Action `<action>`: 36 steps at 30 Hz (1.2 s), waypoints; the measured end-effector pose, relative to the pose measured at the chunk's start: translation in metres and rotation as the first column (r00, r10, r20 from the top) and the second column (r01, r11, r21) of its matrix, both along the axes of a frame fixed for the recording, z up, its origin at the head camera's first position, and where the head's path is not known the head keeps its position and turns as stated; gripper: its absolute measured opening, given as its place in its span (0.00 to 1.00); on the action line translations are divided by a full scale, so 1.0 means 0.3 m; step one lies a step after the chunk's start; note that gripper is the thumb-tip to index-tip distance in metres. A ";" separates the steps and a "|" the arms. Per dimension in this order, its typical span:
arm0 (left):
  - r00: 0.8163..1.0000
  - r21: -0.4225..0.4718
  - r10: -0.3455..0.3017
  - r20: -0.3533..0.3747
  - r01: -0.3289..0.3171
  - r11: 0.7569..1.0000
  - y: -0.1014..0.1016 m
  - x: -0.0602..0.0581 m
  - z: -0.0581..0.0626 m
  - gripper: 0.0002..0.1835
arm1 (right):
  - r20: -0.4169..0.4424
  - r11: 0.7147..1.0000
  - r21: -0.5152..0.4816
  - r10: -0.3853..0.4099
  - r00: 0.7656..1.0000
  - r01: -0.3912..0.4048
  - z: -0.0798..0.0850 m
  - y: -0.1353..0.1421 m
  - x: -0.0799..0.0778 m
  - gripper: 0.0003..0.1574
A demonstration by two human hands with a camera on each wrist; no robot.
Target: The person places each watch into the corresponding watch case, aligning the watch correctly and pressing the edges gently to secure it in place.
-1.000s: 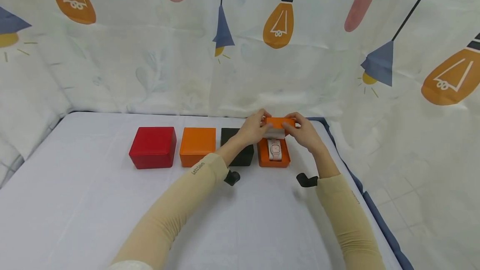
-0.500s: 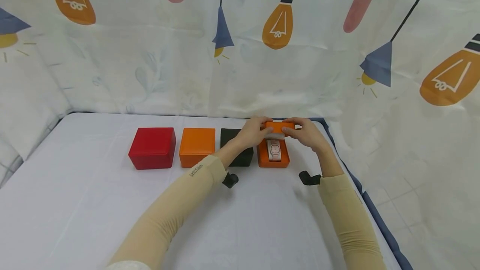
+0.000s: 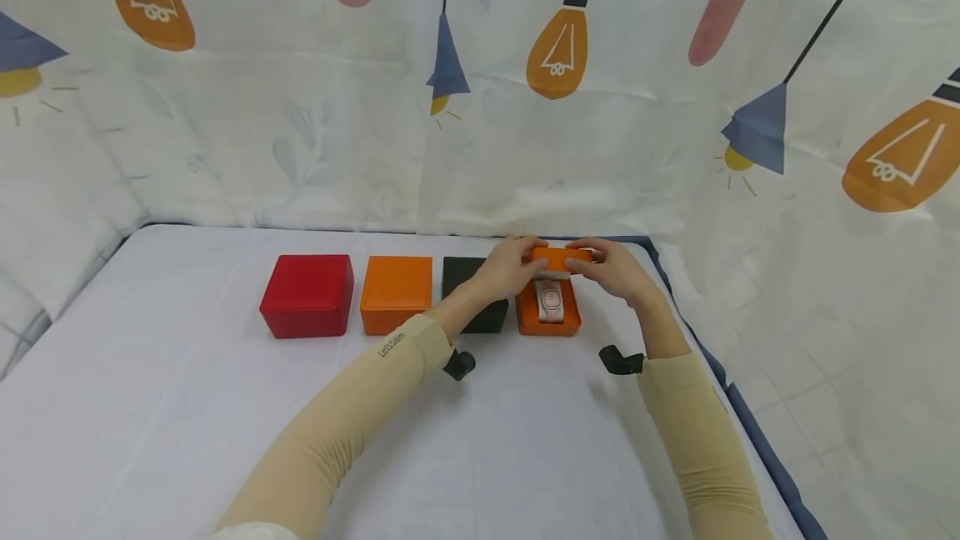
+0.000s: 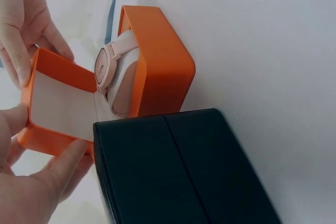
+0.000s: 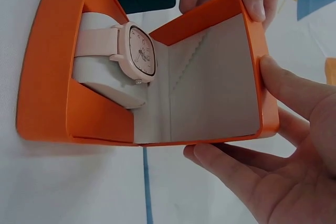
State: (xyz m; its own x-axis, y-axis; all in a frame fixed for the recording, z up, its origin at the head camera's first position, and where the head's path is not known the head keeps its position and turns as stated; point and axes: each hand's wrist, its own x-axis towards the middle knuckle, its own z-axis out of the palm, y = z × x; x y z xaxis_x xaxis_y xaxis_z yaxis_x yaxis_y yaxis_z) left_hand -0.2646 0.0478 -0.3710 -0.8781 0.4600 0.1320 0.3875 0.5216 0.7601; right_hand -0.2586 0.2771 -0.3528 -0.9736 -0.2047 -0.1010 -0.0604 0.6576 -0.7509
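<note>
An orange watch box (image 3: 548, 329) stands with its hinged lid (image 3: 561, 257) raised. Inside, a pale pink watch (image 5: 142, 55) with a squarish face is wrapped round a white cushion (image 5: 113, 92). My left hand (image 3: 508, 267) grips the lid's left edge, thumb in front and fingers behind. At the lid's right edge my right hand (image 3: 619, 272) pinches it the same way. Both wrist views show the white lining (image 5: 215, 85) of the lid facing the watch. Just left of the watch box sits a dark green box (image 4: 157, 166), partly hidden by my left forearm in the head view.
Farther left on the white-covered table (image 3: 165, 407) are a closed orange box (image 3: 396, 283) and a larger closed red box (image 3: 307, 294). A curtain printed with lamps (image 3: 480, 157) hangs right behind the table's back edge.
The lid has tilted forward and down toward the box, so less of its white lining shows. Both hands have come down with it, still gripping its sides.
</note>
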 end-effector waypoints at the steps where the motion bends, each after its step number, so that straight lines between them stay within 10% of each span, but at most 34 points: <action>1: 1.000 0.000 -0.001 0.000 0.001 1.000 0.000 0.000 -0.002 0.23 | -0.001 1.000 -0.002 -0.001 1.000 0.001 -0.002 0.001 0.001 0.33; 36: 1.000 -0.005 -0.017 0.006 0.017 1.000 -0.002 -0.001 -0.009 0.23 | -0.028 0.999 -0.026 -0.020 0.999 0.020 -0.016 -0.002 0.010 0.31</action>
State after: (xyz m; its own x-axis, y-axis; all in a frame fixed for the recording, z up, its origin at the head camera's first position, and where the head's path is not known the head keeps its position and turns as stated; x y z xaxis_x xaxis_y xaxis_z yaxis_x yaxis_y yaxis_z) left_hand -0.2649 0.0473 -0.3737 -0.8708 0.4757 0.1243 0.3919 0.5190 0.7596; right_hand -0.2556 0.2765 -0.3576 -0.9800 -0.1871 -0.0682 -0.0689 0.6397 -0.7655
